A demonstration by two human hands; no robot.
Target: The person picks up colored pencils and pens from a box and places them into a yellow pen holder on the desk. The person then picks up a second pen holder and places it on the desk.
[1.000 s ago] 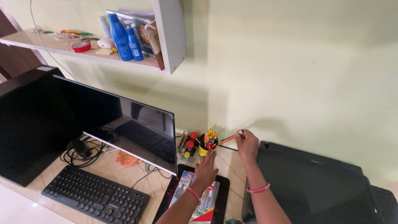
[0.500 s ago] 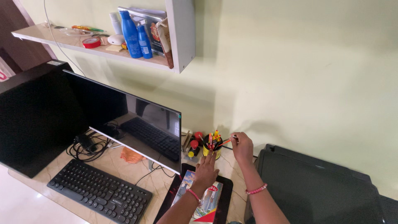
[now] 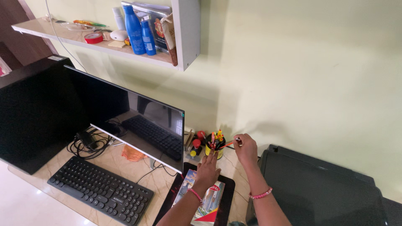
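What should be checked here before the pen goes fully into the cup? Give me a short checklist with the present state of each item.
1. Right hand grips the orange pen: ok, fingers closed on its end.
2. Pen tip points at the pen cup: ok, though whether it is already inside cannot tell.
3. Left hand steadies the cup: ok, fingertips rest at its base.
4. Room in the cup: cannot tell, it is crowded with pens.
5. Red-capped bottles beside the cup stand clear: ok.
6. Monitor edge clear of both hands: ok.
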